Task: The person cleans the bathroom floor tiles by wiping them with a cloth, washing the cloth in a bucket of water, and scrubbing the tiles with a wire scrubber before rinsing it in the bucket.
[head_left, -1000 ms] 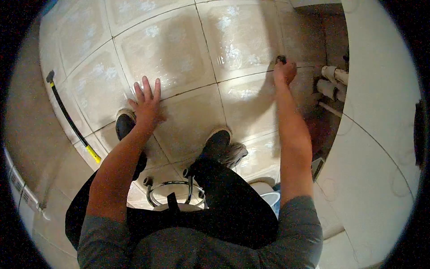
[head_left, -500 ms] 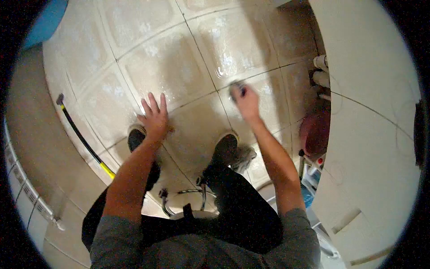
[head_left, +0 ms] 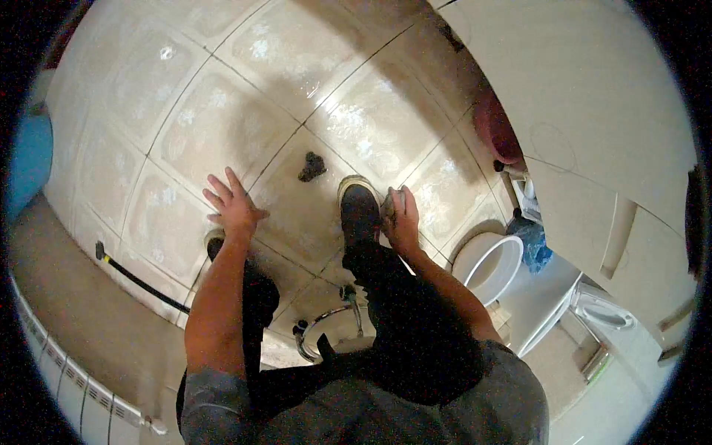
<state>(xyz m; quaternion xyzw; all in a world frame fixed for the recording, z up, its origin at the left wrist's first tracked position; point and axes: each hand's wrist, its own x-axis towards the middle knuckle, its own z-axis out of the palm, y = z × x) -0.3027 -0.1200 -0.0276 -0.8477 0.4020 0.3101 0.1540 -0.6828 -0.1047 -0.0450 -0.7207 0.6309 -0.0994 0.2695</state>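
Note:
My left hand point(head_left: 236, 211) is above the tiled floor point(head_left: 215, 126) near my left shoe point(head_left: 215, 243), its fingers spread and nothing in it. Close beside my right shoe point(head_left: 361, 211), my right hand point(head_left: 404, 226) has its fingers closed around a crumpled grey cloth point(head_left: 389, 206), mostly covered by the fingers and the shoe. A dark, lumpy clump point(head_left: 312, 167), perhaps a scouring pad, lies on the tiles between the hands, ahead of the right shoe and touched by neither hand. Wet, shiny patches show on the tiles.
A stool with curved metal legs point(head_left: 326, 315) is beneath me. To the right are a white bucket point(head_left: 508, 267), a blue plastic bag point(head_left: 535, 245), a dark red tub point(head_left: 495, 130) and a pale panel point(head_left: 586, 96). A black pole point(head_left: 141, 280) and blue container point(head_left: 31, 167) are left.
The dark clump has left my right hand and lies on the floor. My right hand has drawn back to the grey cloth beside the shoe. The view has turned to the right.

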